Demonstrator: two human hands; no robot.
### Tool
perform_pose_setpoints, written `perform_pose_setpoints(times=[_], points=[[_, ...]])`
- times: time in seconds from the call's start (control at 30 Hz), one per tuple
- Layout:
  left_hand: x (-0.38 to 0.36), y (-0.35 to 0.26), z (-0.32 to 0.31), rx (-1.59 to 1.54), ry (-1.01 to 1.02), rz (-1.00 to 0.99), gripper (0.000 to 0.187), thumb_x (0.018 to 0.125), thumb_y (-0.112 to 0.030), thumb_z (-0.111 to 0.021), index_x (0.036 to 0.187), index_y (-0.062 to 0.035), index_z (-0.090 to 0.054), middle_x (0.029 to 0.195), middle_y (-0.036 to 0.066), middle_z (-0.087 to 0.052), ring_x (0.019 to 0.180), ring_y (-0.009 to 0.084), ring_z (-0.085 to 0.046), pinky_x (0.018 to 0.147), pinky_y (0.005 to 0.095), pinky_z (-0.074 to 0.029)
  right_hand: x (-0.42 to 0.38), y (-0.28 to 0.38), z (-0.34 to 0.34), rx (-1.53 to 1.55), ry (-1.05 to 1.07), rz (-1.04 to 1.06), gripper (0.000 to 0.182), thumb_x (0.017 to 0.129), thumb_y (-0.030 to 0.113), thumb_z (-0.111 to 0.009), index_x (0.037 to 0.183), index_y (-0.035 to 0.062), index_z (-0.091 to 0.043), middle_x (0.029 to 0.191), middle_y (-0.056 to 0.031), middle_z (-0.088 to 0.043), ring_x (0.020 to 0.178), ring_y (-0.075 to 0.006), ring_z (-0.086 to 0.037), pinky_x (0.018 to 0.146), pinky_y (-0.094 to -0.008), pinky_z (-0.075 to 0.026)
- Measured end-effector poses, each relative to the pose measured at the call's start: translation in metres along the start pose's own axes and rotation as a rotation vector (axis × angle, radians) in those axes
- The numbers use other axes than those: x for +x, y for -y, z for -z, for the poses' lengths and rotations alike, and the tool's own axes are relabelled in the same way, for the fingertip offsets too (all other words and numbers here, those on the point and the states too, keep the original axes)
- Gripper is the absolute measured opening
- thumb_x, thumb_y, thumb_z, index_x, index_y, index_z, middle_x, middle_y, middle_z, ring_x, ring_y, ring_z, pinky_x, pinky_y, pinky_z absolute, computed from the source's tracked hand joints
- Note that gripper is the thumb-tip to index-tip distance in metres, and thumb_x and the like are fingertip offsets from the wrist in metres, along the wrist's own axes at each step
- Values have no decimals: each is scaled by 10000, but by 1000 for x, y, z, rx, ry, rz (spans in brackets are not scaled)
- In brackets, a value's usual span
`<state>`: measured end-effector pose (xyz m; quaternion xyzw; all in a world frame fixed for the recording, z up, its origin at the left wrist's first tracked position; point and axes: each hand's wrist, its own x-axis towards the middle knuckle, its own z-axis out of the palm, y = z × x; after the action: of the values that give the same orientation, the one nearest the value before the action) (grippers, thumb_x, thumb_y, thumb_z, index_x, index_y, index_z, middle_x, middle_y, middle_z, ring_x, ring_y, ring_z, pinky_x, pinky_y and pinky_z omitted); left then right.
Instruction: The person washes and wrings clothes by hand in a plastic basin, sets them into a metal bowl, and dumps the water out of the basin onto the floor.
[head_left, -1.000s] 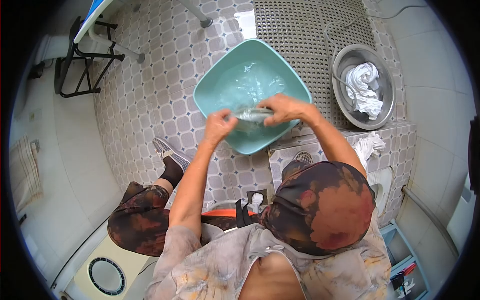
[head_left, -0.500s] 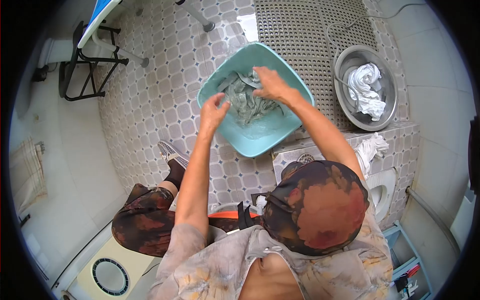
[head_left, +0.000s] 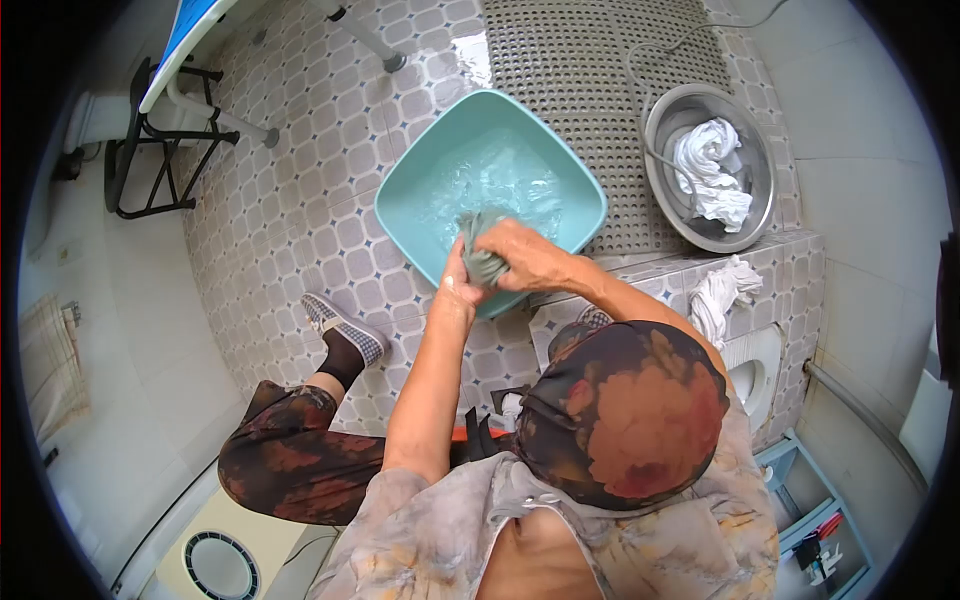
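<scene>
A teal square basin (head_left: pixel 560 170) holding water stands on the tiled floor. Over its near edge both hands bunch a wet grey-green cloth (head_left: pixel 482 255). My left hand (head_left: pixel 458 283) grips the cloth from below and my right hand (head_left: pixel 527 256) is clamped over it from the right. The two hands touch each other around the bundle. Most of the cloth is hidden inside the fists.
A metal bowl (head_left: pixel 668 110) with a twisted white cloth (head_left: pixel 708 172) sits at the right on a perforated mat (head_left: pixel 585 60). Another white cloth (head_left: pixel 722 290) lies on the tiled ledge. A black stand (head_left: pixel 150 140) is at far left. My shoe (head_left: pixel 345 330) rests beside the basin.
The cloth was spread out in the water with hands apart; now both hands have come together at the basin's near edge with the cloth balled between them.
</scene>
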<state>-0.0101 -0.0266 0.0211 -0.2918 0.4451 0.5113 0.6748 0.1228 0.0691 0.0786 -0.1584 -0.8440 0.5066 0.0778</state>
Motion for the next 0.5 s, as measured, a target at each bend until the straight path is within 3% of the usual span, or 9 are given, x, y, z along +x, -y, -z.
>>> perform_pose_setpoints(times=[0.1, 0.13, 0.23, 0.27, 0.3, 0.37, 0.47, 0.5], points=[[9, -10, 20, -85, 400, -36, 559, 944, -509, -430, 1150, -12, -582, 1099, 179, -637, 1006, 333, -616, 929, 476, -497, -1, 39, 27, 174, 50, 139, 375, 630, 80, -623, 1002, 35, -609, 926, -160, -631, 883, -369, -566, 816, -446, -461], [-1, -14, 18, -37, 396, -58, 472, 944, -444, -456, 1086, -19, -603, 1049, 184, -647, 984, 327, -622, 906, 474, -503, -1, 45, 30, 218, 72, 180, 371, 632, 81, -623, 999, 31, -607, 920, -154, -630, 864, -351, -571, 807, -436, -463], [-2, -21, 29, -14, 370, -203, 466, 934, -452, -505, 1056, -16, -615, 1016, 188, -653, 958, 324, -631, 888, 454, -518, 2, 43, 37, 524, 135, 161, 349, 657, 128, -643, 987, 23, -600, 902, -123, -625, 833, -240, -590, 775, -373, -471], [-2, -24, 27, 115, 379, -279, 536, 907, -500, -543, 1116, -9, -588, 1065, 189, -640, 952, 313, -634, 876, 435, -525, 4, 40, 39, 680, 125, 88, 368, 673, 179, -662, 1008, 32, -620, 920, -90, -632, 842, -154, -581, 771, -319, -471], [-3, -27, 24, 241, 380, -357, 622, 880, -547, -581, 1176, -1, -560, 1114, 189, -626, 946, 303, -637, 863, 416, -532, 10, 27, 39, 701, 117, 4, 385, 688, 202, -669, 1034, 38, -630, 949, -82, -639, 863, -144, -575, 787, -310, -469], [-64, -13, -17, 80, 355, -297, 737, 831, -587, -638, 1246, 9, -514, 1171, 187, -603, 926, 298, -636, 833, 404, -539, 21, -1, 35, 622, 25, -143, 418, 729, 271, -698, 1080, 51, -642, 986, -67, -649, 886, -141, -573, 803, -301, -465], [-84, -12, -20, 173, 655, -123, 746, 813, -510, -706, 1316, -23, -449, 1196, 108, -563, 876, 235, -602, 720, 276, -502, 29, -29, 22, 542, -72, -183, 431, 797, 316, -721, 1130, 60, -622, 1046, -82, -621, 985, -159, -574, 838, -292, -474], [-78, -14, -12, 145, 760, -69, 791, 770, -512, -739, 1320, -27, -442, 1155, 104, -563, 946, 249, -579, 755, 315, -513, 31, -36, 21, 553, -82, -172, 428, 818, 315, -721, 1144, 62, -610, 1071, -92, -606, 1033, -165, -573, 856, -288, -480]])
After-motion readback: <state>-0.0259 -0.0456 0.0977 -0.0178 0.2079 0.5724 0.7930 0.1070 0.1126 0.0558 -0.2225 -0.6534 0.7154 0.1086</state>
